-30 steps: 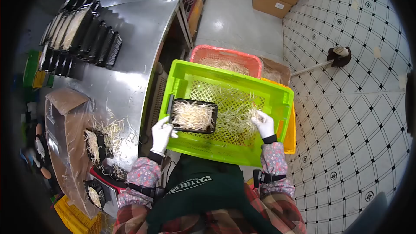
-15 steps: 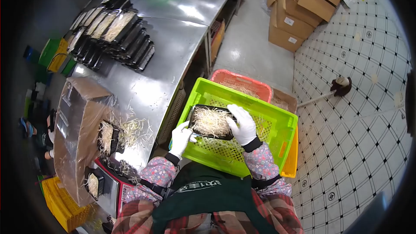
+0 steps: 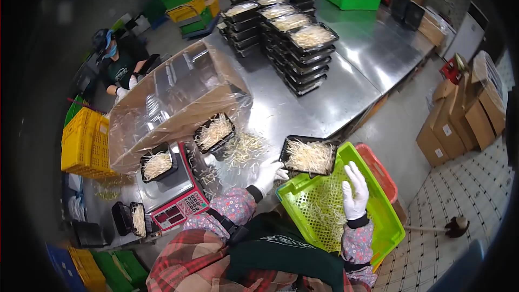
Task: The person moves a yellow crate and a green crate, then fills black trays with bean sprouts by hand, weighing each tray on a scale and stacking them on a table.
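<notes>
My left hand (image 3: 270,174), in a white glove, grips the near edge of a black tray of pale bean sprouts (image 3: 309,156) and holds it over the far rim of the green crate (image 3: 390,221), by the steel table's edge. My right hand (image 3: 356,191), also gloved, hovers flat above the green crate with fingers spread and nothing in it. Loose sprouts (image 3: 328,205) lie in the crate's mesh bottom.
On the steel table (image 3: 324,103) are a red scale (image 3: 175,200) carrying a filled tray (image 3: 157,164), another filled tray (image 3: 213,132), spilled sprouts (image 3: 243,148), a plastic-lined carton (image 3: 173,103) and stacks of filled trays (image 3: 292,32). An orange crate (image 3: 383,176) sits beyond the green one. Another person (image 3: 116,62) works at far left.
My view swung left toward the table. My left hand carried the sprout tray from inside the green crate to its far rim. My right hand left the tray and now hovers open.
</notes>
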`<state>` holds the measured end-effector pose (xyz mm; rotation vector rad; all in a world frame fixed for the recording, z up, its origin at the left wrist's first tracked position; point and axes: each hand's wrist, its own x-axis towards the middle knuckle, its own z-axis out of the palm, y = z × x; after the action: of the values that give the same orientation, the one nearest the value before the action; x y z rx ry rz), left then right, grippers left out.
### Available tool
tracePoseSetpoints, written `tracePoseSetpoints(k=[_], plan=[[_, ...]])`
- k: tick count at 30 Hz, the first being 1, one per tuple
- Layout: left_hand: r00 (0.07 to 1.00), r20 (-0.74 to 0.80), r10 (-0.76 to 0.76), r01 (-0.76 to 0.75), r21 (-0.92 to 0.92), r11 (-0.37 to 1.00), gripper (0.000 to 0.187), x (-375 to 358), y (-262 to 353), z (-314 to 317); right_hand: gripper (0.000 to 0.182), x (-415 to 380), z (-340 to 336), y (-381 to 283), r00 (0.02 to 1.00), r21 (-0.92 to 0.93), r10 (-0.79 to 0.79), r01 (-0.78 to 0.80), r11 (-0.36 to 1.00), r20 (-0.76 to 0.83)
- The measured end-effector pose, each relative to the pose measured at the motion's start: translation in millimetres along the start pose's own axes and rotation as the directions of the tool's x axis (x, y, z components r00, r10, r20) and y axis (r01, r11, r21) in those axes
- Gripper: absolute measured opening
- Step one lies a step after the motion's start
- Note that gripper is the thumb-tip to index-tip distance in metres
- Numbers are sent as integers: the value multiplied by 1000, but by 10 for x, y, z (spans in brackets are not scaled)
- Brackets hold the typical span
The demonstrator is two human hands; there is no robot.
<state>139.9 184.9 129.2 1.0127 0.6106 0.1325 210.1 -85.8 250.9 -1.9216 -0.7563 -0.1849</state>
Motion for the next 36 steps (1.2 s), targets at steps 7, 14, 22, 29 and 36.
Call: tracePoseSetpoints(k=[7, 14, 22, 29, 36], plan=[[906, -401, 133, -236, -218, 947, 33, 928, 567, -777, 30, -198, 194, 300, 971, 113, 234, -238, 965, 47], [974, -221, 50, -99, -217, 971, 66, 981, 621, -1030, 26, -229, 462, 583, 900, 156, 400, -426, 891, 174], [690, -723, -30, -320, -342, 884, 60, 221, 576, -1819, 32, -37, 1194, 918, 929, 81, 329, -346, 935, 170], [772, -623, 126, -411, -337, 847, 18, 22, 574, -1978, 55, 324, 2380, 978, 978, -40, 59, -52, 998, 198], [845, -534, 42, -311, -427, 849, 13, -312, 540, -1766, 58, 658, 2853, 361, 934, 388, 62, -205, 898, 351]])
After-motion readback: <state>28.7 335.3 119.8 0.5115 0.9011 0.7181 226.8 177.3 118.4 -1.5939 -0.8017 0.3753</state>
